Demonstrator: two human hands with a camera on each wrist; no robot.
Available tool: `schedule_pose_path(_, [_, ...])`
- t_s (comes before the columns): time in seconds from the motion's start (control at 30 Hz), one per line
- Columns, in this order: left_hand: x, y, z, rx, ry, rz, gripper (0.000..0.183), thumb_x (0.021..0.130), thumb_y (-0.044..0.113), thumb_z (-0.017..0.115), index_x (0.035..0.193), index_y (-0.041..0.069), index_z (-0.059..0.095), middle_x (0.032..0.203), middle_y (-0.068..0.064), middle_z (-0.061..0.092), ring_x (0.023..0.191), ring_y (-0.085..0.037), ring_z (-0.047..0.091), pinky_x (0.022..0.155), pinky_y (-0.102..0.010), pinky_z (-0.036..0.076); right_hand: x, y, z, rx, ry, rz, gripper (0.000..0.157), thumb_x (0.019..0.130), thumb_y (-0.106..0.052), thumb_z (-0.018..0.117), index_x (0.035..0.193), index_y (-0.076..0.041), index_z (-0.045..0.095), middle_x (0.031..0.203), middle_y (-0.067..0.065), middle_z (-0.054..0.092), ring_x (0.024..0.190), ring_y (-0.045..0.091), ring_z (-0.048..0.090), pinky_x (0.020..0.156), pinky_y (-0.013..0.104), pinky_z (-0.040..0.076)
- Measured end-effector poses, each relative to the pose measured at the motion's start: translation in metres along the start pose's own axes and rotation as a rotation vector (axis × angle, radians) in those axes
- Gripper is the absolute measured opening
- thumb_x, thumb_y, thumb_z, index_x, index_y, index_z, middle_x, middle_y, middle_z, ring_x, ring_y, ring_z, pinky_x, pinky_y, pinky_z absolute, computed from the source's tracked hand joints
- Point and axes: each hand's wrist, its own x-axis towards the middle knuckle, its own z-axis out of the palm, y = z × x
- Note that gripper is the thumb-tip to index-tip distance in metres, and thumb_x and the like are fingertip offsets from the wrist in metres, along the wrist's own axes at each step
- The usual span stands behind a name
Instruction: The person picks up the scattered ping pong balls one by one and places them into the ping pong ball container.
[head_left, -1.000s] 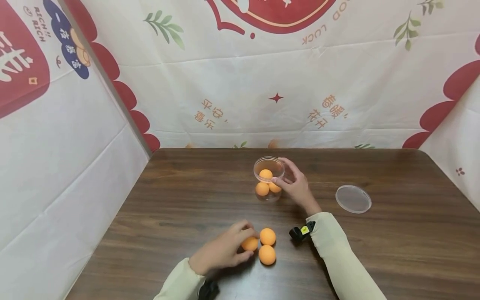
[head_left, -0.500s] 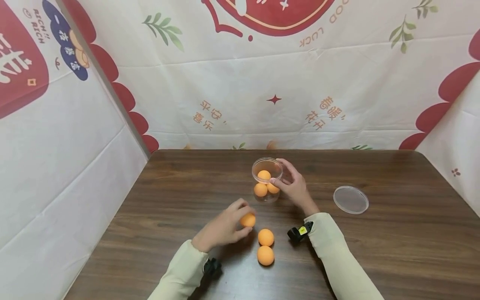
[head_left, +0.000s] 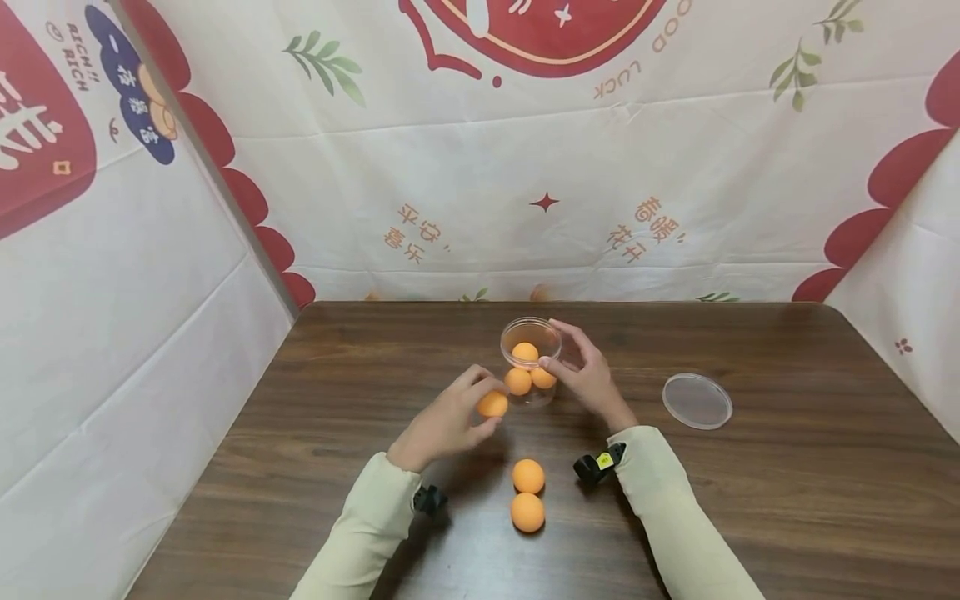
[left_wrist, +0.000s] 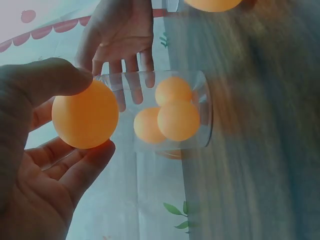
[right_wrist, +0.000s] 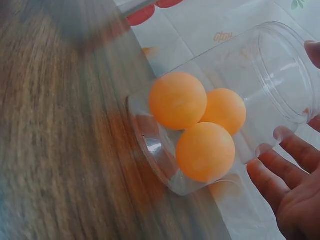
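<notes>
Our left hand pinches an orange ping-pong ball near the upright clear plastic jar's near-left side, while our right hand grips its top.

Between my left hand and right hand stands the jar, three balls inside; two loose balls lie nearer me, the lid to the right.

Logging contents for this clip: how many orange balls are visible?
6: one ball in the left hand, three balls inside the clear jar, two balls on the table. None appears hidden.
</notes>
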Motion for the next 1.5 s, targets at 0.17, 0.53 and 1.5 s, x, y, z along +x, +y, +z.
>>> schedule_pose_path(0.17, [0.01,-0.001,-0.007,0.002,0.027,0.005,0.031,0.083,0.005,0.069,0.112,0.002,0.06,0.108,-0.008,0.054,0.095,-0.016,0.055,0.082,-0.027,0.05,0.001,0.0,-0.003,-0.027,-0.006,-0.055,0.055,0.086,0.003,0.064,0.137,0.004,0.043,0.133,0.028,0.051,0.124,0.04,0.048,0.102,0.036,0.043])
schedule_pose_path(0.53, [0.028,-0.002,-0.022,0.004,0.082,-0.017,0.031,0.082,0.003,0.067,0.112,0.003,0.06,0.109,-0.008,0.054,0.095,-0.016,0.055,0.081,-0.028,0.05,0.002,0.004,-0.005,-0.068,-0.026,-0.094,0.052,0.088,0.003,0.061,0.137,0.002,0.044,0.135,0.025,0.05,0.124,0.039,0.047,0.105,0.053,0.036])
schedule_pose_path(1.5, [0.077,-0.013,-0.028,0.008,0.071,-0.082,0.027,0.087,0.009,0.064,0.113,0.005,0.059,0.111,-0.009,0.054,0.09,-0.018,0.055,0.08,-0.028,0.05,0.0,0.001,-0.005,-0.052,-0.037,-0.014,0.052,0.091,-0.003,0.06,0.139,-0.002,0.042,0.137,0.027,0.047,0.127,0.042,0.044,0.108,0.056,0.032])
